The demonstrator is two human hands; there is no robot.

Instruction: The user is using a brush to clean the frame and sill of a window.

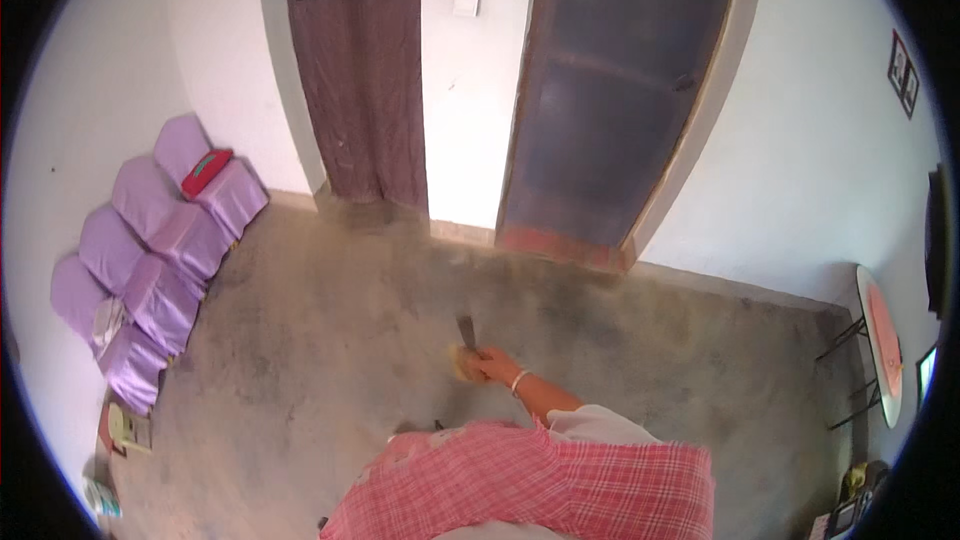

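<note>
My right hand (495, 366), with a light bracelet at the wrist, reaches out from the right side of my body over the concrete floor (360, 360). Its fingers are closed on a narrow dark tool (467, 331) that points away from me. A blurred yellowish thing (461, 362) shows at the fingertips; whether it belongs to the tool I cannot tell. My left hand is out of view. A pink checked cloth (517, 476) covers my front, with a white sleeve beside it.
Several chairs in purple covers (180, 232) line the left wall, one bearing a red cushion (207, 173). Ahead are a curtained doorway (367, 90) and a dark door (615, 97). At the right wall stands a folding table (862, 315), its top tilted upright in view.
</note>
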